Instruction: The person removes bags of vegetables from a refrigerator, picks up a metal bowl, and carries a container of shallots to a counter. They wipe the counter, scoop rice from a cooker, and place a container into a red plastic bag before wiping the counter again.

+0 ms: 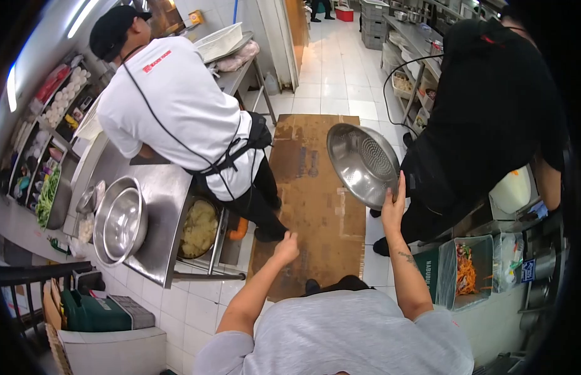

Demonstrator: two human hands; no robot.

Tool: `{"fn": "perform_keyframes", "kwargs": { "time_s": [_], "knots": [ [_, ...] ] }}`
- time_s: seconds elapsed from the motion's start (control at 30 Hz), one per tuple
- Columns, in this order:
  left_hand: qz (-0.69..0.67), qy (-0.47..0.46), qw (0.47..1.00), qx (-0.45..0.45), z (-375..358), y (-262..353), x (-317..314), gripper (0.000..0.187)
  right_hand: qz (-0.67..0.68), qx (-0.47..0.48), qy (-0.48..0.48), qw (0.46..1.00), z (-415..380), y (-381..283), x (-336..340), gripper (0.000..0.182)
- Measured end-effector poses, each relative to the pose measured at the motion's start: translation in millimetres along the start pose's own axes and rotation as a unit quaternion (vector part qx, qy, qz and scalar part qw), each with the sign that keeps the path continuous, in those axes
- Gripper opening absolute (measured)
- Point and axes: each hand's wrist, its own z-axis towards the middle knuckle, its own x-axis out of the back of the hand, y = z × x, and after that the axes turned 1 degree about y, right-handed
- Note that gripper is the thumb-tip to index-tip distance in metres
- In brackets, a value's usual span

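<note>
My right hand grips a steel colander by its near rim, thumb and fingers pressed against the edge. The colander is tilted, and its perforated bottom shows. In front of my body, my left hand is closed, with its fingers curled in and nothing visible in them. It is apart from the colander, above the brown cardboard on the floor. Nearest to it is the leg of the co-worker in the white shirt.
To the left, steel bowls stand on a metal table, with a pot of pale food beneath. A co-worker in black bends close on the right. Shredded orange vegetables lie in a plastic bin.
</note>
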Motion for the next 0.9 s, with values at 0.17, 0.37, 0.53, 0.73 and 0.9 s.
{"fn": "perform_keyframes", "kwargs": {
  "time_s": [0.17,0.37,0.53,0.73,0.9],
  "knots": [
    [-0.064,0.054,0.983,-0.16,127.4,44.2,45.3,0.019,0.108,-0.057,-0.009,0.992,67.0,11.8,-49.0,0.05],
    [0.0,0.017,0.988,-0.156,252.5,96.8,83.1,0.022,0.167,0.005,-0.002,0.986,185.2,20.0,-117.1,0.051],
    [0.043,-0.071,0.991,-0.106,338.7,112.4,116.6,0.03,0.199,0.003,0.007,0.98,287.4,8.1,-160.8,0.049],
    [0.025,-0.088,0.994,-0.054,424.8,108.7,118.3,0.038,0.223,-0.013,0.022,0.975,367.9,23.6,-201.6,0.045],
    [0.149,-0.193,0.965,-0.098,516.8,87.9,124.9,0.037,0.231,-0.114,0.038,0.966,437.1,75.5,-240.0,0.042]
  ]
}}
